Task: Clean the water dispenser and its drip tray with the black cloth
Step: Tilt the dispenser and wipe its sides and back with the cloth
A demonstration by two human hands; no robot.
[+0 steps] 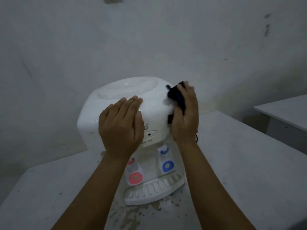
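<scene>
Dispenser [126, 103] sits on a white table [232, 171] against the wall [149, 39], no bottle on top. White glossy plastic body, rounded corners, shallow round dish in the top. Probably light and hollow, so it may slide or tip when rubbed; smooth shell looks slippery, best steadied from the top front edge.

Left hand [120, 128] lies flat there, fingers straight and together, palm pressing down, holding nothing. Right hand [185, 113] presses the cloth [177, 97] against the upper right side of the dispenser, fingers fairly straight over it; blurred, so the exact grip is unclear. Cloth is black, soft, bunched, with a bit of blue showing; limp, conforms to the curve.

Below: red tap [135, 177] and blue tap [167, 166], small plastic levers, likely fragile under hard wiping. Tray [154, 191] at the front foot, white, slotted ribs, curved front; looks untouched, probably lifts off, light.

Tabletop is matte, dusty, with dark flecks and a stain near the tray. Second white table [285, 112] at right.
</scene>
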